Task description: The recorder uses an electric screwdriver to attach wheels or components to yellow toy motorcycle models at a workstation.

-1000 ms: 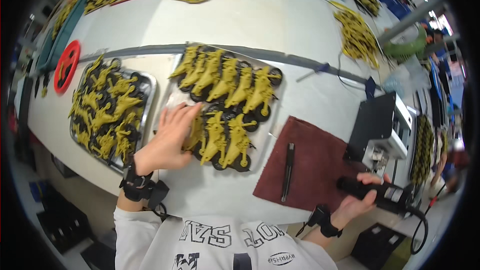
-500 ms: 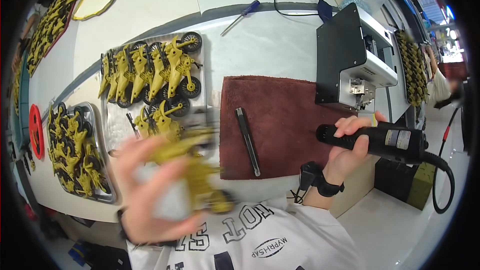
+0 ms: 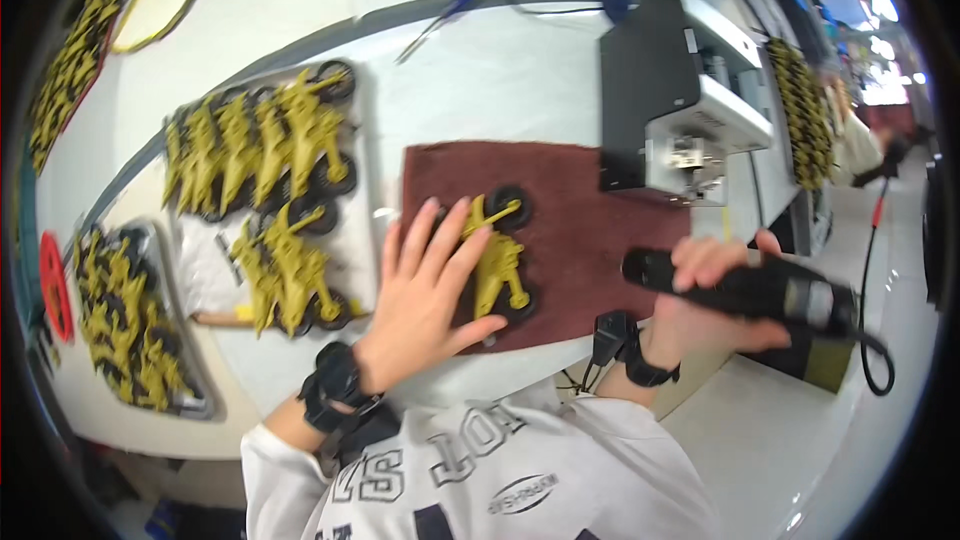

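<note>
My left hand (image 3: 430,285) lies with its fingers spread over the brown cloth (image 3: 590,240). Its fingertips overlap the edge of a yellow toy motorcycle (image 3: 500,265) with black wheels, which rests on its side on the cloth. Whether the fingers press on it I cannot tell. At the right, my right hand (image 3: 715,285) is wrapped round a black corded handheld power tool (image 3: 770,290), held level beyond the cloth's right edge and blurred by motion. The dark bar seen earlier on the cloth is mostly hidden by my left hand and the motorcycle.
Rows of yellow motorcycles (image 3: 240,155) fill a tray at left; a metal tray (image 3: 205,405) holds more. A black and white machine (image 3: 650,90) stands at the cloth's far right. A screwdriver (image 3: 435,25) lies at the back. The tool's cord (image 3: 885,365) loops down at right.
My left hand has brought the motorcycle from near my body onto the cloth and loosened its fingers from it. My right hand still grips the power tool. The whole view has shifted slightly.
</note>
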### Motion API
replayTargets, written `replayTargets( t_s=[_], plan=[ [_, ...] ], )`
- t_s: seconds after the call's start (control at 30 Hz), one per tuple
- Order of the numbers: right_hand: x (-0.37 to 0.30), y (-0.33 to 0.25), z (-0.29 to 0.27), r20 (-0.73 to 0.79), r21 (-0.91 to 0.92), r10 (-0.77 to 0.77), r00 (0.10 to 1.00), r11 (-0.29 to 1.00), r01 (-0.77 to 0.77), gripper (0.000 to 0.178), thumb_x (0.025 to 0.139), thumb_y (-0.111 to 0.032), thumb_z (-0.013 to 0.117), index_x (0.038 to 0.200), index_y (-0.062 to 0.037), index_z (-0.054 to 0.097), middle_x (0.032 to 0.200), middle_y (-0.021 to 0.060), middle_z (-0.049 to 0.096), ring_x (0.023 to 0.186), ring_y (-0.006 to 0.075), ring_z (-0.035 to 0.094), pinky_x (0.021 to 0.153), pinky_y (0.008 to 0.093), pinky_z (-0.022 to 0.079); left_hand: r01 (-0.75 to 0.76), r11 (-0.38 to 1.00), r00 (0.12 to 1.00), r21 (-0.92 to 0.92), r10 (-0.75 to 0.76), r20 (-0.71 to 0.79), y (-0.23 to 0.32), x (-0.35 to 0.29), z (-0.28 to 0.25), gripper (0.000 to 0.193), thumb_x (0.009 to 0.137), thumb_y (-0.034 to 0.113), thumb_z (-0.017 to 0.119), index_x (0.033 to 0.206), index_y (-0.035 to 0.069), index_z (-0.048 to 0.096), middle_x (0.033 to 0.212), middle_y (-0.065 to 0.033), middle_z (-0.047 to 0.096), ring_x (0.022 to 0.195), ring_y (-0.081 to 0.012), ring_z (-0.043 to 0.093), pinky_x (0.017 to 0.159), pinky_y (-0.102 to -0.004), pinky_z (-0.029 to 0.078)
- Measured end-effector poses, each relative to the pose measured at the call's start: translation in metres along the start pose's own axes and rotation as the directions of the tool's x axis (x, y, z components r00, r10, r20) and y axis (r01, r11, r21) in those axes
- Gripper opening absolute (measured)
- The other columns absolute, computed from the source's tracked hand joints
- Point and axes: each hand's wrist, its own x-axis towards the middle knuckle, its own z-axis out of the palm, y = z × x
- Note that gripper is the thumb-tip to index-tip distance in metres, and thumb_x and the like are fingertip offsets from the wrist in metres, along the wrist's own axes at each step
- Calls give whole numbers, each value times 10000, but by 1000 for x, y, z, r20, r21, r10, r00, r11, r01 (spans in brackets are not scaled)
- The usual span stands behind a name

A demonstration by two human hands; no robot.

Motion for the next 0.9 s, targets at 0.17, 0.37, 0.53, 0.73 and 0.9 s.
replayTargets(
  t_s=[0.17,0.37,0.53,0.73,0.9],
  plan=[
    [57,-60,-11,-173,-127,-368,914,928,349,939,711,-835,414,1201,-36,473,608,72,497,421,180,422,475,351,388,-21,1000,999,14,22,-41,1,-3,-1,950,665,582,701,1364,34,364,1469,-210,266,1358,-434,193,1086,-561,114],
    [98,-46,3,-47,-120,-278,959,955,271,979,674,-880,378,1134,-21,464,567,77,525,417,185,468,452,318,381,-51,989,999,-136,49,-22,3,-2,-10,787,651,246,685,1351,33,396,1465,-216,267,1363,-438,183,1090,-558,121],
    [106,-18,3,-75,-424,-173,982,897,125,844,761,-810,380,1079,-29,411,556,67,496,431,176,461,472,321,421,-86,983,996,-164,80,-45,-1,-5,-6,819,628,209,746,1347,30,398,1455,-210,298,1359,-428,205,1094,-549,128],
    [101,-15,4,-95,-343,-36,995,939,1,828,748,-814,399,1077,-55,419,568,60,487,454,175,467,476,297,403,-55,991,998,-121,52,-30,-1,-4,-8,819,647,250,750,1355,41,395,1463,-195,292,1366,-415,198,1097,-542,129],
    [68,-25,8,-69,-329,-169,983,934,138,928,693,-856,410,1118,-32,442,556,49,494,407,162,456,407,295,372,-69,985,997,-160,64,-39,0,-1,-9,786,651,246,731,1338,44,407,1446,-191,306,1364,-418,197,1095,-558,125]
  ],
)
